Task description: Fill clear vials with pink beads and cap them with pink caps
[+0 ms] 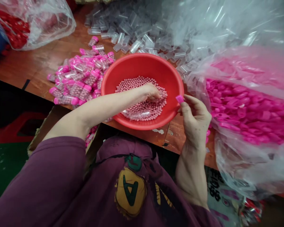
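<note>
My left hand point(153, 92) reaches into a red plastic bowl point(142, 60) of small pink beads point(132, 83). Its fingers curl down among the beads, and whatever they hold is hidden. Clear plastic tubes point(142, 115) lie on the beads at the bowl's near side. By the bowl's right rim, my right hand point(195, 116) pinches a bright pink cap point(179, 99) between thumb and fingers.
Left of the bowl is a pile of bead-filled tubes with pink caps point(77, 75). Empty clear tubes point(132, 41) spread behind it. Pink caps point(248, 110) fill a plastic bag at right. Red pieces point(14, 28) sit in a bag at far left. An open carton point(46, 126) stands below the table edge.
</note>
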Demonstrator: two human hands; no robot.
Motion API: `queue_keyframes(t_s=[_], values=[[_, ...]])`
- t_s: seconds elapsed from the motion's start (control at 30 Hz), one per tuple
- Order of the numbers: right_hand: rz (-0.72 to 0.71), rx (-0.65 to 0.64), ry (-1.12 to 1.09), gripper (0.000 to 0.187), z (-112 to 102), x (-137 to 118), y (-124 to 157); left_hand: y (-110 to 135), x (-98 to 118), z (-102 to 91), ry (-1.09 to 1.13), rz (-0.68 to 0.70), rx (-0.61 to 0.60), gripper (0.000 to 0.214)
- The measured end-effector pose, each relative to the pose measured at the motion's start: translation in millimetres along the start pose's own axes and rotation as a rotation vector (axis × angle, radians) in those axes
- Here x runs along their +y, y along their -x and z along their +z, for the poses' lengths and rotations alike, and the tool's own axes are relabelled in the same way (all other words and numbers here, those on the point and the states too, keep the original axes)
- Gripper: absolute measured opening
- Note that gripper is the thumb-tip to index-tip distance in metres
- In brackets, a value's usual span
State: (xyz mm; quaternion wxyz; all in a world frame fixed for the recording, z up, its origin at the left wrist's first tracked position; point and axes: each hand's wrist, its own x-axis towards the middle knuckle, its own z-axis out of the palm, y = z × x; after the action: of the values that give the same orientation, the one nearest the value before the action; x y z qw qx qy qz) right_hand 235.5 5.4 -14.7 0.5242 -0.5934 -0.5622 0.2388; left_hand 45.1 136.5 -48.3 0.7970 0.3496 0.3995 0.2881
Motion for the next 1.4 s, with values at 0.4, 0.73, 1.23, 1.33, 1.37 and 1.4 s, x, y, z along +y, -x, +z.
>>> queue_keyframes(t_s=[0.4,0.73,1.23,1.33,1.37,1.4], values=[[-0.18,-0.1,0.031,0.025,28,-26,-14,112,2,1.9,0.311,0.081,-0.015,0.025],[-0.288,-0.223,0.193,0.03,49,-41,-14,130,-11,8.3,0.373,0.165,0.144,0.036],[-0.179,-1.232,1.324,0.039,95,-51,-57,140,2,12.1,0.47,0.129,0.28,0.027],[-0.183,-1.242,1.318,0.039,93,-50,-57,137,1,9.6,0.544,0.112,0.275,0.028],[-0.192,-1.243,1.311,0.04,92,-49,-57,135,1,8.4,0.576,0.109,0.272,0.027],[-0.206,-1.245,1.3,0.041,92,-48,-56,134,0,7.2,0.608,0.107,0.274,0.026]])
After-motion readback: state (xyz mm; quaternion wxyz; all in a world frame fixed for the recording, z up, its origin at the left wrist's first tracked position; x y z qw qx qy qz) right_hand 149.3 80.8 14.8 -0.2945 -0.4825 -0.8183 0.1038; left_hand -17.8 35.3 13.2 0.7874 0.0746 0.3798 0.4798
